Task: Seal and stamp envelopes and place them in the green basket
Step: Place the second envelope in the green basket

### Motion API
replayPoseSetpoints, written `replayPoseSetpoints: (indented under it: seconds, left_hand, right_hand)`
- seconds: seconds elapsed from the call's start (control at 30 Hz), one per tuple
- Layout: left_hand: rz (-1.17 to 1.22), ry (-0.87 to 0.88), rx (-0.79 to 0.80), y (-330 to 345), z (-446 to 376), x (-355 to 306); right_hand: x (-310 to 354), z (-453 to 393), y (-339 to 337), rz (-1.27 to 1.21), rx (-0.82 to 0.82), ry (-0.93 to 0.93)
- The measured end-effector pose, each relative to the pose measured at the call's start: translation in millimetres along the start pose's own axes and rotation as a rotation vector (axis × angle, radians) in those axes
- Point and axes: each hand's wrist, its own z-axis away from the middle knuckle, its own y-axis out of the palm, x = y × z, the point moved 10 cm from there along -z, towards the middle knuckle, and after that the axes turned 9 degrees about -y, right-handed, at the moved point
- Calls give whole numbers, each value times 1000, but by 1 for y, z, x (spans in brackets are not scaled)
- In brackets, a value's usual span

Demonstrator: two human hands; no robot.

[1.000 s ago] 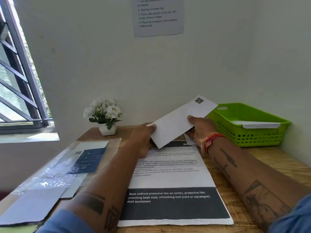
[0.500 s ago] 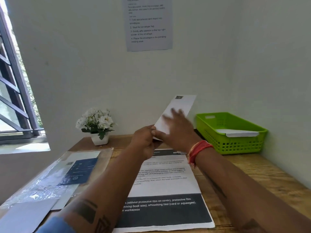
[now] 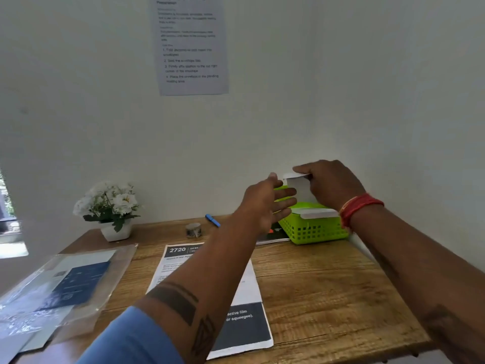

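A white envelope point(image 3: 299, 187) is held on end above the green basket point(image 3: 312, 229) at the table's back right. My right hand point(image 3: 330, 185) grips its top edge from the right, fingers curled over it. My left hand point(image 3: 267, 203) is beside it on the left with fingers straight, just short of or touching the envelope's face. Another white envelope point(image 3: 317, 213) lies across the basket's rim. A roll of stamps point(image 3: 193, 229) and a blue pen point(image 3: 212, 220) lie near the back wall.
A printed instruction sheet point(image 3: 244, 290) lies in the middle of the wooden table. A plastic sleeve with a blue booklet point(image 3: 76, 282) covers the left side. A white flower pot point(image 3: 115, 229) stands at back left. A dark booklet point(image 3: 273, 233) lies under the basket's left edge.
Both hands carried the envelope right and away, from over the sheet to above the green basket. The left hand let go and opened; the right hand took hold of the top edge.
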Motion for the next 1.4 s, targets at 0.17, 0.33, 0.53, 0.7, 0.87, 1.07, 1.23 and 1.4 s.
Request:
replayPoseSetpoints:
  seconds: [0.17,0.33,0.53,0.7,0.87,1.07,1.23,1.4]
  left_hand:
    - [-330,143,-204,-3,-2,14]
    - [-886,474,-355,4,2,6]
    - [-1278,776,-441,35,3,1]
    - [-1247,866,-478,43,6,-7]
    - [-1321,900,-504,47,3,-13]
    - [-1372,906,-525,43,-1,-13]
    - [-1404,885,-459,43,1,-5]
    - [-1528,853,-378,42,5,9]
  right_hand:
    - [-50,14,50,-223,250,42]
    - [-47,26,80,-233,495,-28]
    - [-64,24,74,-130,460,-57]
    - [-66,33,86,-168,528,-50]
    - [-57,26,82,-172,504,-140]
    - [-47,11,72,98,414,-206]
    - [-56,32,87,-104,553,-91]
    - [-58,45,90,-139,618,-68]
